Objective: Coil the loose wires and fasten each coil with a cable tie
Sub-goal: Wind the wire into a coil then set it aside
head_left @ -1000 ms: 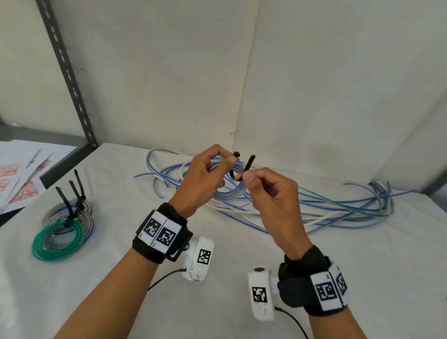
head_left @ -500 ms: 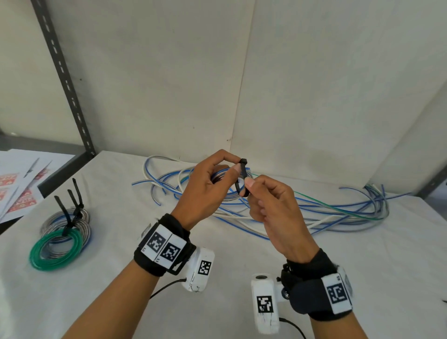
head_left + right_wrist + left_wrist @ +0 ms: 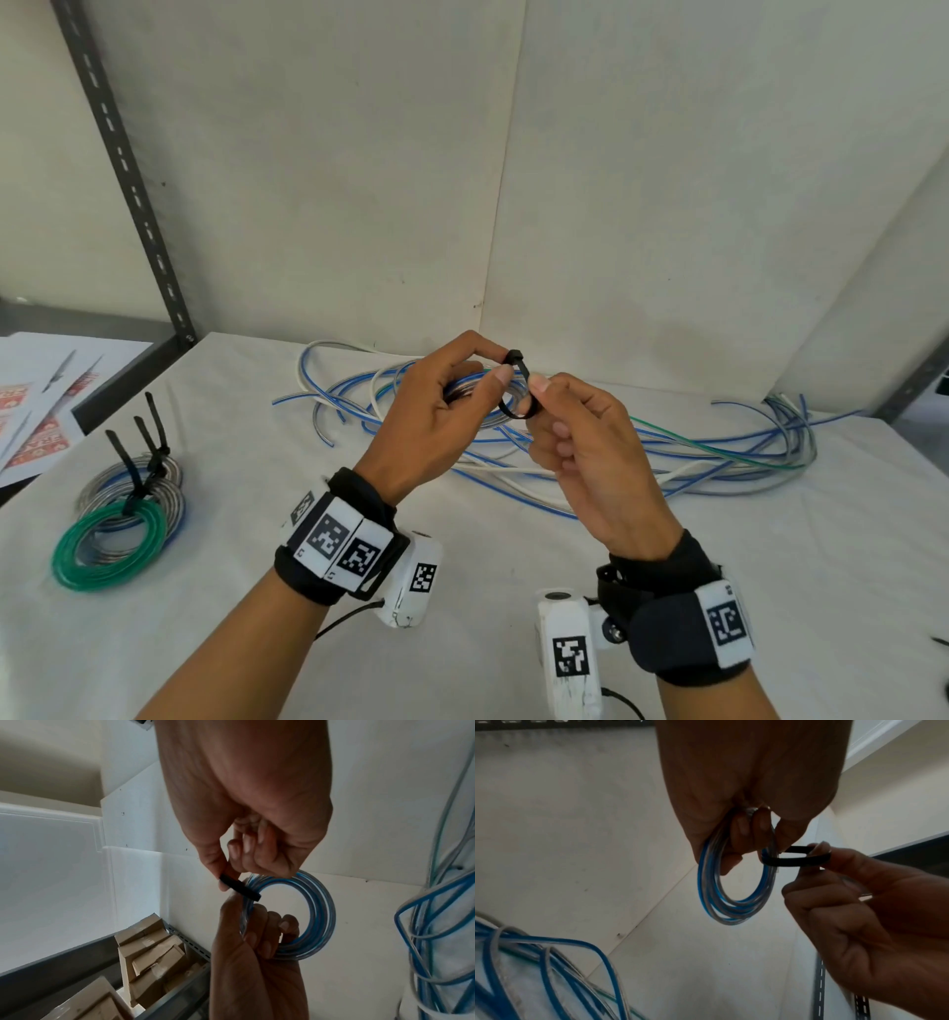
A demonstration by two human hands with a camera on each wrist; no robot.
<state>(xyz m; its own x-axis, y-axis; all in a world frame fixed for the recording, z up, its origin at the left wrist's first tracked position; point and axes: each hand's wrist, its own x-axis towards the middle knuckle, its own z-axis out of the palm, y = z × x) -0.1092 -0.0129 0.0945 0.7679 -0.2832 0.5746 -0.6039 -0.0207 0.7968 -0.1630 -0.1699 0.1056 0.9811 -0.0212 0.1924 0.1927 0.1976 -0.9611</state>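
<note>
A white cloth covers the desk (image 3: 770, 591), set in a corner of pale walls beside a grey slotted shelf upright (image 3: 123, 169). Above it, the left hand (image 3: 431, 426) grips a blue-and-clear wire coil (image 3: 734, 902); the right hand (image 3: 590, 457) pinches a black cable tie (image 3: 793, 860) looped around it. Loose wires (image 3: 719, 452) sprawl behind; 3 tied coils (image 3: 118, 514) lie left.

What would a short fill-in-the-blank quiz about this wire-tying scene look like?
1. The left hand holds a small coil of blue and ____ wire.
2. The cable tie pinched by the right hand is ____ in colour.
3. The topmost finished coil on the table is ____.

Missing words: clear; black; green
</note>
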